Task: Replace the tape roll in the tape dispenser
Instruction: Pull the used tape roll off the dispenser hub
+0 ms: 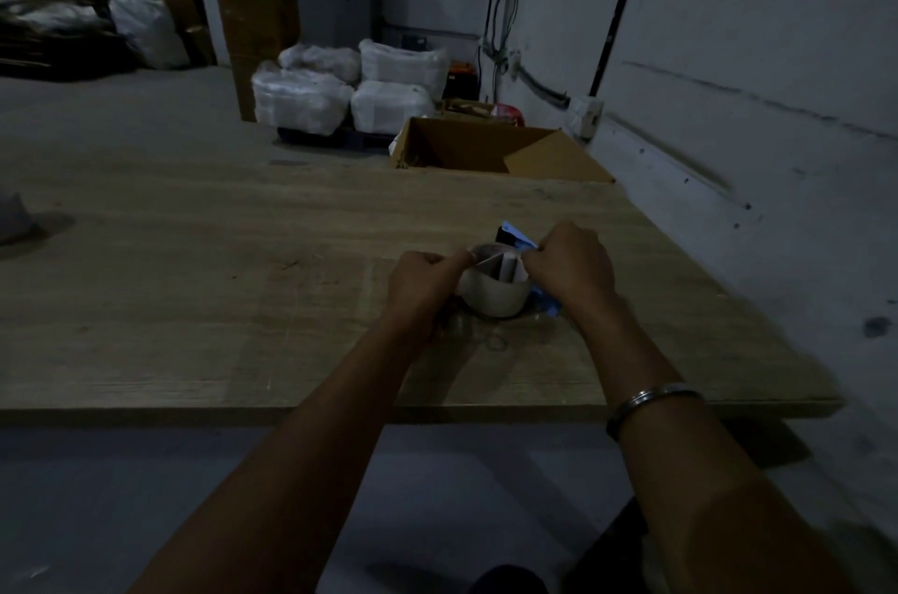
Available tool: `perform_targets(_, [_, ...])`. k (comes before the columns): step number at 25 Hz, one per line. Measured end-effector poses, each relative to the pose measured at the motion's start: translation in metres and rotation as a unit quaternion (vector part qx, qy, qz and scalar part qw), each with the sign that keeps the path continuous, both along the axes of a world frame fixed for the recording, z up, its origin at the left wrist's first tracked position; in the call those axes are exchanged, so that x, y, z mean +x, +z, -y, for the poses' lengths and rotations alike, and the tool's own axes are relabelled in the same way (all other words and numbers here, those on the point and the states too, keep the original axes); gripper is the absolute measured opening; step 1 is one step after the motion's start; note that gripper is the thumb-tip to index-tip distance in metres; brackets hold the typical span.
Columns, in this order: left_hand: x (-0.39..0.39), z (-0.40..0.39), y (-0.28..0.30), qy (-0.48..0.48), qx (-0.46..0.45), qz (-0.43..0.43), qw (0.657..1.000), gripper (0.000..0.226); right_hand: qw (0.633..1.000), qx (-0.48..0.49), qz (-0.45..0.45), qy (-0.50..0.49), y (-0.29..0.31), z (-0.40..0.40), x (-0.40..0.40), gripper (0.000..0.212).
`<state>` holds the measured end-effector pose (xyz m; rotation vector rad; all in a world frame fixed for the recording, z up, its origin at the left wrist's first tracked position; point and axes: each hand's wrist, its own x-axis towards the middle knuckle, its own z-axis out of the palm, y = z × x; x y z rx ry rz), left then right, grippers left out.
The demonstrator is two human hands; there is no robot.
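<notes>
A pale tape roll (493, 297) stands on the wooden table (194, 277), with a blue tape dispenser (520, 241) behind and under it, mostly hidden. My left hand (420, 285) holds the roll's left side, its fingers curled at the upper rim. My right hand (571, 265) grips the right side, where the blue dispenser shows beside the roll. A light strip runs between the two hands across the top of the roll. The scene is dim and small details are unclear.
An open cardboard box (491, 151) stands on the floor beyond the table's far edge. White wrapped bundles (350, 88) sit farther back by a wall. A dim pale object (14, 214) lies at the table's left edge. The wall (753, 83) runs along the right.
</notes>
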<state>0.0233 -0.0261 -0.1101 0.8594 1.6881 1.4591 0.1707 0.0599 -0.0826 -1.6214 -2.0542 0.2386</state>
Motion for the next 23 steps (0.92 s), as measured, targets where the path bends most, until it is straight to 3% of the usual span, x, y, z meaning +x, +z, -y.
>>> perform_targets(5, [0.002,0.002,0.0,0.009,-0.01,-0.064,0.998,0.034,0.999,-0.01,0.037,0.003,0.002,0.002,0.003,0.024])
perform_targets(9, [0.006,0.006,0.002,0.005,0.009,-0.139,0.99,0.027,0.998,0.049,-0.047,-0.001,0.003,0.007,0.011,0.035])
perform_targets(14, [0.004,0.008,-0.008,-0.018,0.062,-0.064,0.996,0.026,0.99,0.035,-0.129,-0.035,-0.016,0.0,0.028,0.031])
perform_targets(15, [0.005,0.009,-0.009,-0.028,0.069,-0.056,0.996,0.028,0.992,0.0,-0.121,-0.027,-0.019,-0.001,0.032,0.026])
perform_targets(16, [0.005,0.009,-0.01,-0.039,0.072,-0.047,0.996,0.029,0.998,-0.032,-0.049,-0.021,-0.021,-0.001,0.036,0.015])
perform_targets(17, [0.005,0.009,-0.011,-0.046,0.07,-0.037,0.996,0.03,0.998,-0.057,0.002,-0.02,-0.021,0.002,0.036,0.02])
perform_targets(18, [0.004,0.009,-0.012,-0.05,0.065,-0.029,0.996,0.031,0.996,-0.057,0.073,-0.014,-0.023,0.003,0.036,0.041])
perform_targets(20, [0.001,0.008,-0.015,-0.058,0.063,-0.022,0.996,0.03,0.998,-0.054,0.045,0.002,-0.026,0.006,0.036,0.057])
perform_targets(22, [-0.001,0.008,-0.016,-0.075,0.066,-0.01,0.995,0.027,0.998,-0.052,-0.005,0.02,-0.032,-0.002,0.037,0.053])
perform_targets(23, [-0.003,0.008,-0.014,-0.085,0.065,-0.004,0.994,0.029,0.993,-0.077,-0.089,0.018,-0.036,-0.005,0.038,0.047])
